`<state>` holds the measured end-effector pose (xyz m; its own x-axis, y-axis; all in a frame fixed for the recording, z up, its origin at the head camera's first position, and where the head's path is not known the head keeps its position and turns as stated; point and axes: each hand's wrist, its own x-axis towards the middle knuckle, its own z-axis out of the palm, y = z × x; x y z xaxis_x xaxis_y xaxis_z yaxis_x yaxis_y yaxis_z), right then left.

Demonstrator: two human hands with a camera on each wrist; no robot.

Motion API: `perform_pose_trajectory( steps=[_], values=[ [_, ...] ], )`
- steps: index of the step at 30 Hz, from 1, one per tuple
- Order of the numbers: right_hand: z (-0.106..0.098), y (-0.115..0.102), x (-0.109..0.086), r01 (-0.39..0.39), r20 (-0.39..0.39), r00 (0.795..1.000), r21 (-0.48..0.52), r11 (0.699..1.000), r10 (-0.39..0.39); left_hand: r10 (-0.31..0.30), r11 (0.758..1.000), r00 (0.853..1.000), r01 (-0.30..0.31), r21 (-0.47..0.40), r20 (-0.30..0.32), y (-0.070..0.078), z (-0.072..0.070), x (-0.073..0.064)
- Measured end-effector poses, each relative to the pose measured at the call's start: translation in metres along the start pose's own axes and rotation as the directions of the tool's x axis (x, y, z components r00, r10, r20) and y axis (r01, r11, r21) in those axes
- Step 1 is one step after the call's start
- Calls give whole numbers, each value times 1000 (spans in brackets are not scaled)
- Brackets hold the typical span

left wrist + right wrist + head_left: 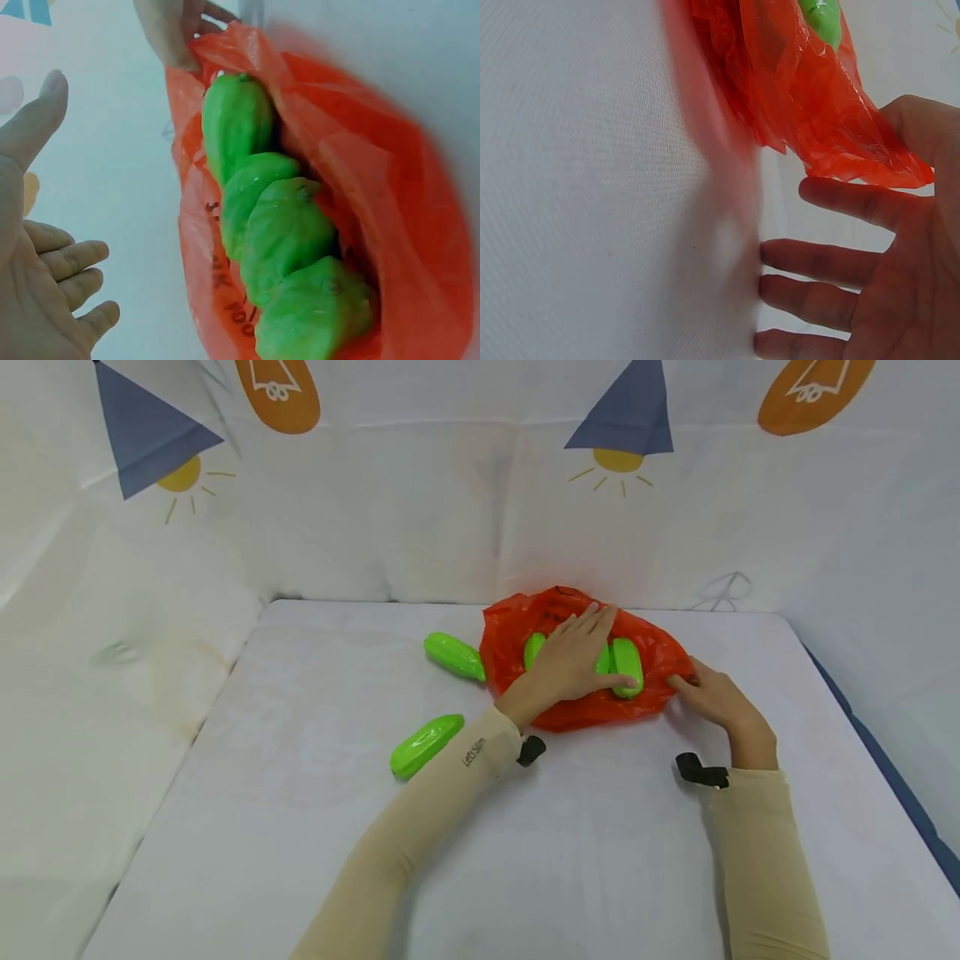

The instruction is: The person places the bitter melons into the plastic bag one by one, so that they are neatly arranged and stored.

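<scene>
A crumpled red plastic bag (513, 622) lies with its mouth open near the table's back edge. Inside it sit several glossy green, elongated vegetable-shaped pieces (289, 236), lined up in a row in the left wrist view. My left hand (572, 658) spreads over them in the head view, fingers extended and gripping nothing; its palm hides part of the row. At the bag's right end, my right hand (722, 700) pinches the rim between thumb and forefinger. Its other fingers stretch out free in the right wrist view, below the red plastic (817, 112).
One green piece (454, 656) lies just left of the bag, close to its edge. Another green piece (426, 746) rests nearer, beside the left sleeve. White printed cloth (420, 518) hangs behind the white table (300, 760).
</scene>
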<state>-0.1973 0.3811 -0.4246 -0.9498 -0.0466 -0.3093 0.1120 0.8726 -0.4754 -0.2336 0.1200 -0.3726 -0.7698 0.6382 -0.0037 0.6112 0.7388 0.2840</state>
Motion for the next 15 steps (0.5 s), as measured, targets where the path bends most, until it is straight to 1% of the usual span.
perform_pose_trajectory(
  steps=[2, 6, 8, 12, 15],
  values=[
    [-1, -1, 0, -4, 8, 1000, 2, 1000, 4, 15, 1000, 1000, -15, -6, 6, 0, -1, -4],
    [0, -2, 1, 1, 12, 1000, -2, 1000, -1, 40, 999, 999, -40, 2, 18, -2, 2, -13],
    [1, -2, 1, 5, 9, 1000, -3, 1000, -5, 48, 999, 999, -48, 11, 10, -4, 1, -18],
    [0, -2, 1, 14, -4, 1000, -13, 1000, -14, 62, 998, 998, -62, 16, -14, -9, -6, -26],
    [0, -2, 1, 27, -14, 1000, -26, 999, -27, 58, 998, 998, -57, 30, -29, -13, -13, -30]
  ],
)
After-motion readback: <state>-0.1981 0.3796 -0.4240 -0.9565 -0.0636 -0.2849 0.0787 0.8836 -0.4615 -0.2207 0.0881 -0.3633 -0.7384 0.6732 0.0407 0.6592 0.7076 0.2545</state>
